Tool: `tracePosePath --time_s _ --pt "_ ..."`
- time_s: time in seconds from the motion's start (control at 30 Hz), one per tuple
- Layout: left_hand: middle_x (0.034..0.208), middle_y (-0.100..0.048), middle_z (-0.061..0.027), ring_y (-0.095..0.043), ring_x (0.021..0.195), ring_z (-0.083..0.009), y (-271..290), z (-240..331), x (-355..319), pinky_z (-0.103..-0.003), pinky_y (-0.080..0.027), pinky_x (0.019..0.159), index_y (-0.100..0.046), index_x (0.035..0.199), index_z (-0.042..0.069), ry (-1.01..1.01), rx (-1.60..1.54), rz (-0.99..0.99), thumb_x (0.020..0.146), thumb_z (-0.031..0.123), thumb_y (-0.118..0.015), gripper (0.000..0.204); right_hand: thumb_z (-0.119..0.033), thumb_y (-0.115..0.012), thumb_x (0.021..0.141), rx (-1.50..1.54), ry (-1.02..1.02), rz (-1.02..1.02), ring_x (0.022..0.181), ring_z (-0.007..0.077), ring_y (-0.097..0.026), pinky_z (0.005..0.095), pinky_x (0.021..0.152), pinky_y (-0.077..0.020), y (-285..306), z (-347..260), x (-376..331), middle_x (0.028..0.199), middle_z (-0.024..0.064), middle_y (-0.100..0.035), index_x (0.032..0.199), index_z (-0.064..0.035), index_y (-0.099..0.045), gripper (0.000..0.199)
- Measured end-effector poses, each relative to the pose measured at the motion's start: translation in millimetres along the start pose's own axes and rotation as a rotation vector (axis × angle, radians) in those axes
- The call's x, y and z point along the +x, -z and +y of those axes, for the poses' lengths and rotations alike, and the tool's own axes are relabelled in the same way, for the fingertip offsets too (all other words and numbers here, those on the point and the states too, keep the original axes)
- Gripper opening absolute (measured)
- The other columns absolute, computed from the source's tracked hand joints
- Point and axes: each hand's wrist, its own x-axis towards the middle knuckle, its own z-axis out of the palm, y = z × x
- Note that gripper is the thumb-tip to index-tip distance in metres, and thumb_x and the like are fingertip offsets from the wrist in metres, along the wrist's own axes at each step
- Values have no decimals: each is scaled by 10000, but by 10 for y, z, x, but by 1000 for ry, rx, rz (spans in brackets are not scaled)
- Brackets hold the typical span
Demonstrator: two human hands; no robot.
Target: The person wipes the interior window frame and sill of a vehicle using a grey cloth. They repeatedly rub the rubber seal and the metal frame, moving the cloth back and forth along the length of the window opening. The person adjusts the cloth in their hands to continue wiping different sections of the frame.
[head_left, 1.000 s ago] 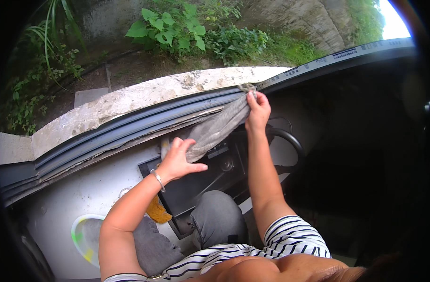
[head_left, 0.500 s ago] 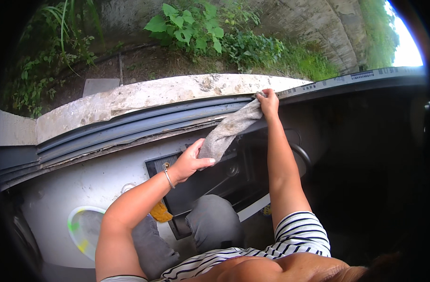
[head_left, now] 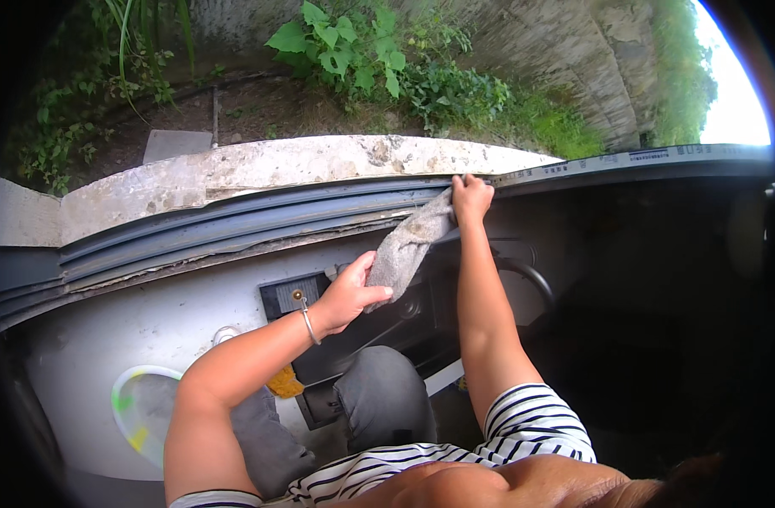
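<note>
A soiled grey cloth (head_left: 409,245) is stretched, bunched lengthwise, between my two hands over the near edge of a window track. My left hand (head_left: 349,296) grips its lower end, with the thumb on top, above a dark sink. My right hand (head_left: 472,199) pinches the far end and presses it into the grooves of the blue-grey window track (head_left: 235,222), close to where the sliding frame (head_left: 633,162) begins. The right fingertips are partly hidden in the groove.
Below lies a dark sink (head_left: 320,360) with a curved faucet (head_left: 527,279), set in a white counter (head_left: 91,339). An orange-yellow cloth (head_left: 284,383) and a pale basin (head_left: 121,406) are at the left. My grey-trousered knee (head_left: 386,394) rests at the sink. Beyond the pale sill (head_left: 303,161) grow plants.
My right hand has shifted slightly left and down along the track, its fingers now lower against the groove. The cloth between the hands is shorter and more bunched. My left hand has barely moved.
</note>
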Motion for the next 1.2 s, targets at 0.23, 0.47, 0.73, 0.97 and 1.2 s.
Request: tracePosePath --time_s 0.23,0.47,0.73,0.97,1.2 --pt "1229 -504 -71 -474 1133 -137 -45 -79 -5 -284 -381 971 -412 1278 -20 67 30 -24 798 -32 -582 510 -99 -749 690 357 -74 -233 756 197 -641 310 728 -494 238 227 213 817 105 -682 982 -61 -709 297" --pt "1166 -524 -66 -500 1057 -133 -42 -28 53 -278 -398 929 -431 1248 -11 22 44 -2 783 -39 -590 492 -221 -745 667 392 -454 58 706 263 -664 359 703 -510 -18 179 140 747 134 -688 798 -48 -720 218" --pt "1029 -567 -33 -537 875 -96 197 435 -600 -263 -454 744 -469 1214 -39 -5 143 99 699 -2 -643 545 -254 -674 733 -205 48 134 688 316 -651 412 671 -519 13 -707 -366 721 148 -660 688 -48 -698 213" --pt "913 -683 -95 -641 797 -165 172 813 -1305 -269 -487 744 -631 1028 -73 -43 169 24 493 27 -729 553 -137 -655 730 548 230 16 780 357 -578 453 745 -469 283 -1789 -1092 758 159 -615 724 -20 -605 127" --pt "995 -655 -54 -602 909 -128 -45 927 -1207 -288 -463 849 -599 1108 -28 -99 386 -91 666 90 -747 481 30 -646 793 1510 -150 -138 672 43 -503 187 658 -426 794 -1154 -866 755 -42 -572 1107 -47 -628 323"
